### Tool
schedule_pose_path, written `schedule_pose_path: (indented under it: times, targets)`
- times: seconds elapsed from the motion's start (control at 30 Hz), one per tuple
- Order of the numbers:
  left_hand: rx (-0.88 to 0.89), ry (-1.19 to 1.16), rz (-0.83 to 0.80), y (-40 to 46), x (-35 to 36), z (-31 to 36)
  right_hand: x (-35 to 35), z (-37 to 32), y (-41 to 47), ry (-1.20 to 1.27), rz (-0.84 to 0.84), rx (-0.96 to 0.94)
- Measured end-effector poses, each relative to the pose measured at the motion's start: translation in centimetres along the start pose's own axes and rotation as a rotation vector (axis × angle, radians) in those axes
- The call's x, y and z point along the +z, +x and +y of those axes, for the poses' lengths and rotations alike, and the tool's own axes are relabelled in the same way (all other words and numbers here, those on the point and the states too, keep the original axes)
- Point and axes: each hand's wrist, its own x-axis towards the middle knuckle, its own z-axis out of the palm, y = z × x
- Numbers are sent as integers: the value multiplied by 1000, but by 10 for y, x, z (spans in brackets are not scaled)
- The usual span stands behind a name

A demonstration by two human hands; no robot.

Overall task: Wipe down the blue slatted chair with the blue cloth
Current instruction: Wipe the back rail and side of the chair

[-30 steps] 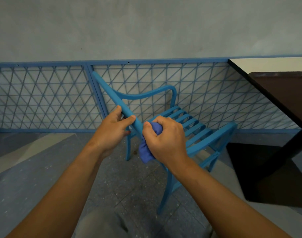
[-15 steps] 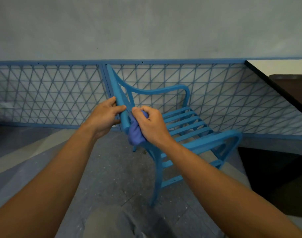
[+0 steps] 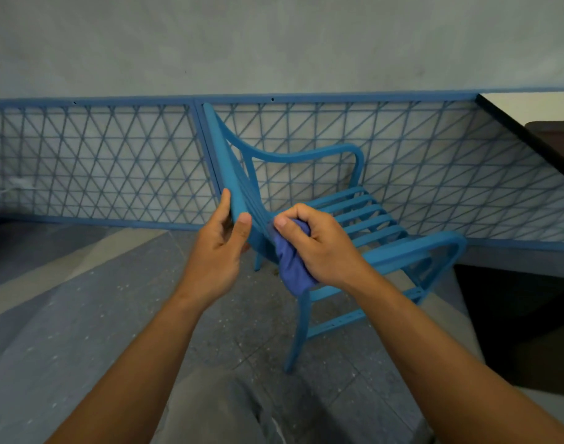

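Change: since half a second ago both hands have slid lower along the chair's backrest edge, toward the frame's centre, and more of the seat and near armrest shows at the right.
Floor (image 3: 82, 309): grey speckled tiles with a paler diagonal band, filling the lower left and bottom centre.
Lattice railing (image 3: 98, 168): blue mesh panels running across the middle of the frame, against a grey wall, behind the chair.
Left hand (image 3: 221, 251): centre of the frame, just left of the backrest edge. Thumb and fingers curl around the top rail of the backrest, thumb tip on the near face, the other fingers wrapped behind it.
Blue slatted chair (image 3: 364, 219): centre to centre right, standing on the floor in front of the railing. Its backrest runs diagonally from upper centre down to the hands; the slatted seat and two curved armrests lie to the right.
Blue cloth (image 3: 293, 267): bunched, a darker violet-blue than the chair, hanging below the right hand at frame centre and pressed against the lower backrest.
Right hand (image 3: 319, 245): just right of centre, fingers curled tight round the cloth, thumb on top, knuckles toward the seat.
Table (image 3: 530, 110): upper right corner, pale top with a dark edge; a dark brown shape sits on it, too cropped to identify.
Trousers (image 3: 216, 408): grey fabric at the bottom centre, between the forearms.
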Motion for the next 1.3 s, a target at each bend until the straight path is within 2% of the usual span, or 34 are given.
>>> schedule_pose_path:
  times: [0.13,0.27,0.4,0.53,0.63,0.77,0.9,1.03,1.17,1.3]
  targets:
    - [45,33,-30,5,-8,-9,5,-4,16,-41,12,-57]
    - [40,-18,75,19,-23,-15,13,8,13,-97,-5,-19]
    - [10,85,33,34,-50,-14,23,17,8,-47,39,179]
    - [31,279,-27,46,-70,-15,34,14,17,6,-33,318]
    - [183,564,-62,55,-85,-15,38,14,24,-7,-73,262]
    - [311,681,-129,61,-96,-19,44,16,32,-101,-58,51]
    - [346,666,-147,61,-99,-22,44,11,56,-187,-101,-38]
    - [341,607,-158,58,-99,-24,61,9,62,-226,-20,-98]
    - [330,597,-156,54,-98,-25,66,26,37,-268,42,-15]
    - [309,603,-161,54,-97,-22,68,13,52,-309,47,34]
